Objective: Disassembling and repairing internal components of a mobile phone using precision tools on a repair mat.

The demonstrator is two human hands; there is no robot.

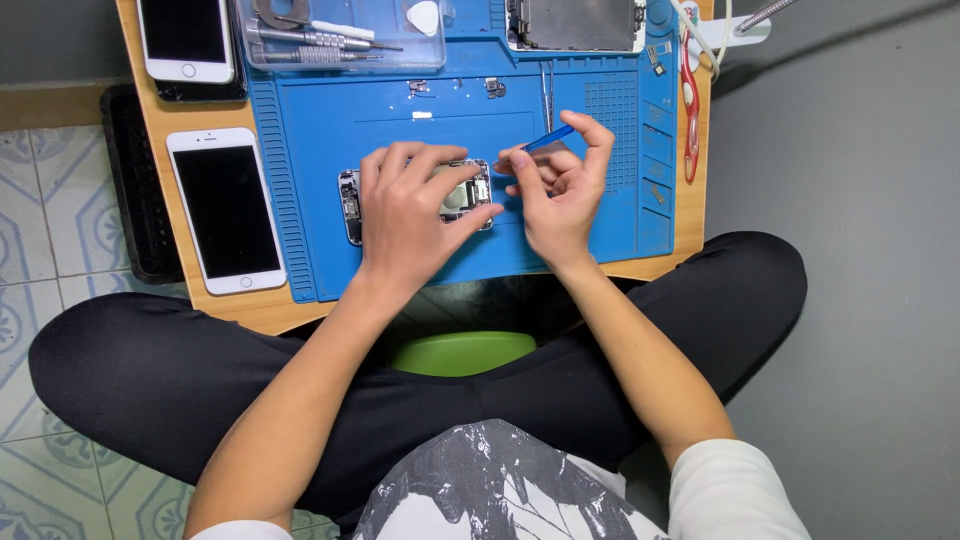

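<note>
An opened phone body (352,205) lies on the blue repair mat (320,140), its inner parts showing. My left hand (410,215) rests on top of it, fingers spread and pressing down, hiding most of it. My right hand (560,190) sits just right of the phone and pinches a thin blue plastic pry tool (550,137), whose tip points left toward the phone's right end.
A white phone (226,208) lies on the wooden table (175,260) left of the mat, another white phone (184,38) behind it. A clear tray of screwdrivers (330,40), a removed screen assembly (575,22), tweezers (547,85) and red-handled tool (689,110) sit at the back and right.
</note>
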